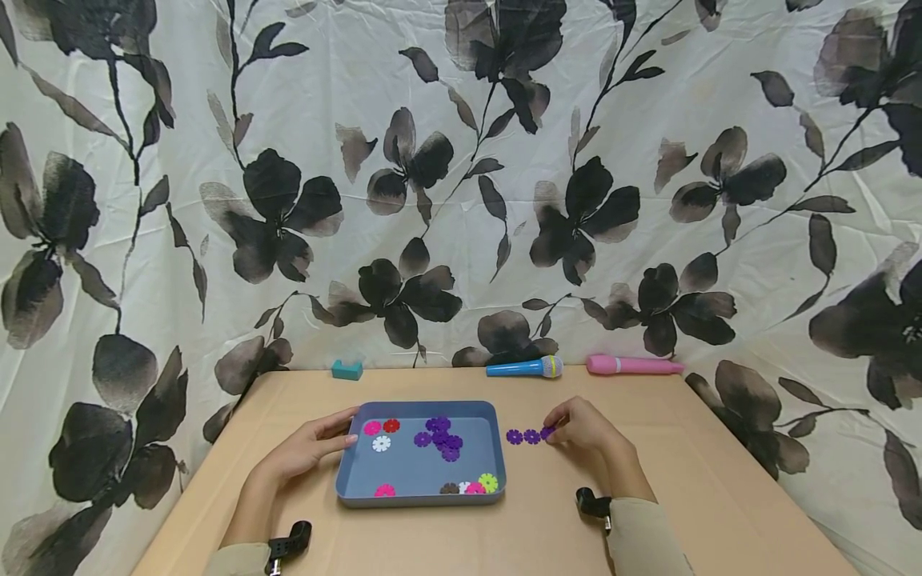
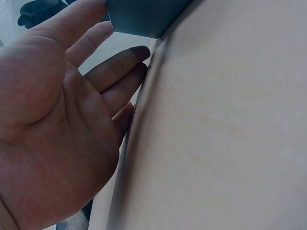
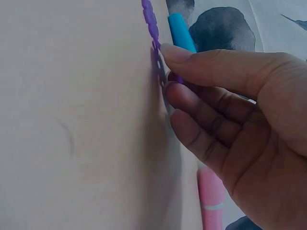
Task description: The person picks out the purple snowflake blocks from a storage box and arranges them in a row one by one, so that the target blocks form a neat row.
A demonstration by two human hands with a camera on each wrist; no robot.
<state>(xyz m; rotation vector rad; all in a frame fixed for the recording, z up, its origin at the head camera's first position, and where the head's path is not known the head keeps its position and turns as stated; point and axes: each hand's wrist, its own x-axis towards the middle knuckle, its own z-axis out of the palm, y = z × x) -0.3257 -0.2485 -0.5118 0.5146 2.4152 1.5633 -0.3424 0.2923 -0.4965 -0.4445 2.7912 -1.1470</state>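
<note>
On the worktop (image 1: pixel 720 472), right of the tray (image 1: pixel 414 502), we pinched a purple disc (image 1: pixel 545 434) in a near-closed R grip (image 1: pixel 587 428), prob. aligning it w/ two others (image 1: pixel 531 437); our L grip (image 1: pixel 306 446) clasped the tray's rim, prob. steadying it.

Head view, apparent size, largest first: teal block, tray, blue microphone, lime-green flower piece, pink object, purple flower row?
1. Tray
2. Pink object
3. Blue microphone
4. Teal block and purple flower row: can't rank; row is longer but lower, its end partly hidden by the right hand
5. Lime-green flower piece
</note>
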